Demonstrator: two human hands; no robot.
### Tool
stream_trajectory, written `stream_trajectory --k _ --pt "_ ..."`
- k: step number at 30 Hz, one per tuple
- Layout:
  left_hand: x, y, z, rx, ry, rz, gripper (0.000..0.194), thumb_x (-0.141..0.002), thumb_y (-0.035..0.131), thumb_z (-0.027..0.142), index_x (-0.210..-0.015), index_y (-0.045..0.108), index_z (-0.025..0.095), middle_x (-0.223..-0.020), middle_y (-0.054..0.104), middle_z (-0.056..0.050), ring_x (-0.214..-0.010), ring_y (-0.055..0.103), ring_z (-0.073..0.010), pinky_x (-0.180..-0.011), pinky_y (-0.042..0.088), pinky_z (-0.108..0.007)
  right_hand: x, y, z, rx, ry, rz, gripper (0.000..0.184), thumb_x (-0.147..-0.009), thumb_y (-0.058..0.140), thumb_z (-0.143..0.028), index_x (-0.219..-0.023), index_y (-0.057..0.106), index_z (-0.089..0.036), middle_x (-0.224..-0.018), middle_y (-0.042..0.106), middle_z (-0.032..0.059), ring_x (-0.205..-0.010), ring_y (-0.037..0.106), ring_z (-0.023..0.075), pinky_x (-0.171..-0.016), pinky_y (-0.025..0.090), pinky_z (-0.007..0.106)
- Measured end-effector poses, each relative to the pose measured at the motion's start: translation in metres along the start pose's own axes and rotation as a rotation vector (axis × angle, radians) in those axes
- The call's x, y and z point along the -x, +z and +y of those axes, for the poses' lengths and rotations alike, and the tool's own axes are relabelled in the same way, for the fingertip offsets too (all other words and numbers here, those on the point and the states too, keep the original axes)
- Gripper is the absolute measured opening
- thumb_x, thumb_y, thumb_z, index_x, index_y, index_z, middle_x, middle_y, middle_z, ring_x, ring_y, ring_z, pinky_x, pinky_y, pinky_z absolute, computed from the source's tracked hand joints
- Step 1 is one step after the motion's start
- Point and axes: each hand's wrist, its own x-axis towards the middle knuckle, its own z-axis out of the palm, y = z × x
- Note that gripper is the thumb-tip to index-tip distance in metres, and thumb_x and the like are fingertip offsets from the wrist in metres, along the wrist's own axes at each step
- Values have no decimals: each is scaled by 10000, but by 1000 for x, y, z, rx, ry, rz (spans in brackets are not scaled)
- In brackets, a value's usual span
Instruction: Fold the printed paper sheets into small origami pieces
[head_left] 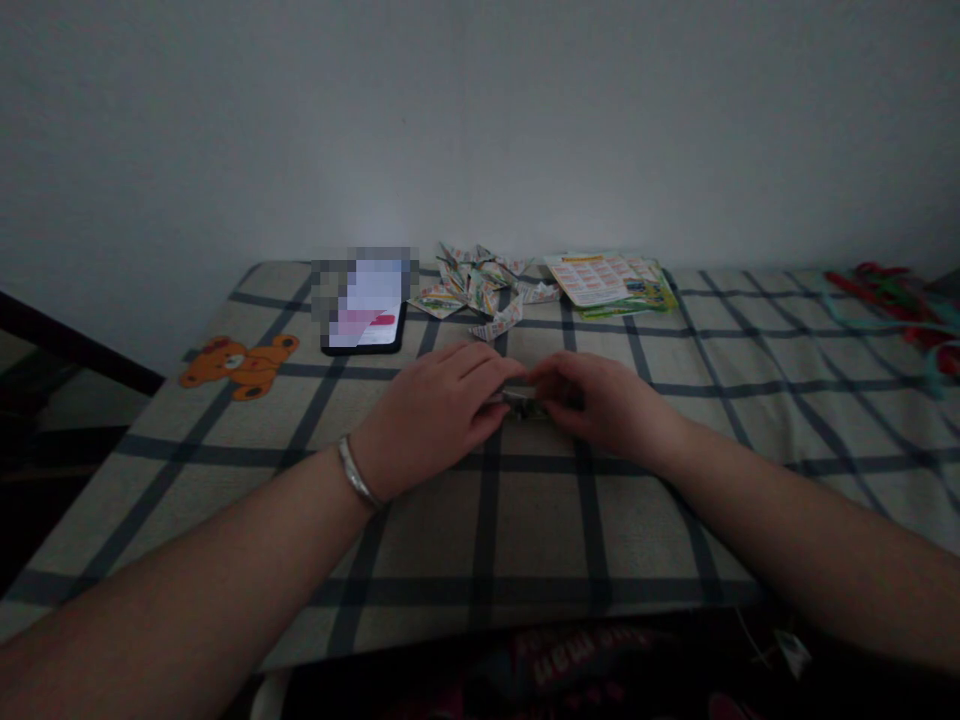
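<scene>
My left hand, with a silver bracelet at the wrist, is closed on the left end of a small folded piece of printed paper. The right end of that piece is pinched by my right hand. Only a narrow dark and pale green strip shows between the fingers; the rest is hidden. Just beyond my hands lies a loose group of folded paper pieces, printed in white, orange and green. To their right is a stack of flat printed sheets.
A checked cloth covers the table, which meets a pale wall at the back. A lit phone lies back left, near an orange bear figure. Red and teal stringy material sits at far right.
</scene>
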Motion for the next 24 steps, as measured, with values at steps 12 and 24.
stream_trajectory --k 12,24 --pt "0 -2 5 10 -38 -7 112 -896 581 252 -899 675 190 -891 687 -27 -838 620 -202 -743 437 -337 3 -1 -6 -61 -130 131 199 -792 585 -113 -966 601 -209 -844 659 -1 -754 588 126 -703 459 258" --pt "1 -1 2 65 -28 66 95 -895 582 237 -873 659 186 -881 676 -15 -827 617 -186 -742 441 -319 -2 -3 -4 -359 122 17 144 -851 565 -285 -877 668 -186 -787 672 19 -741 587 146 -660 445 272"
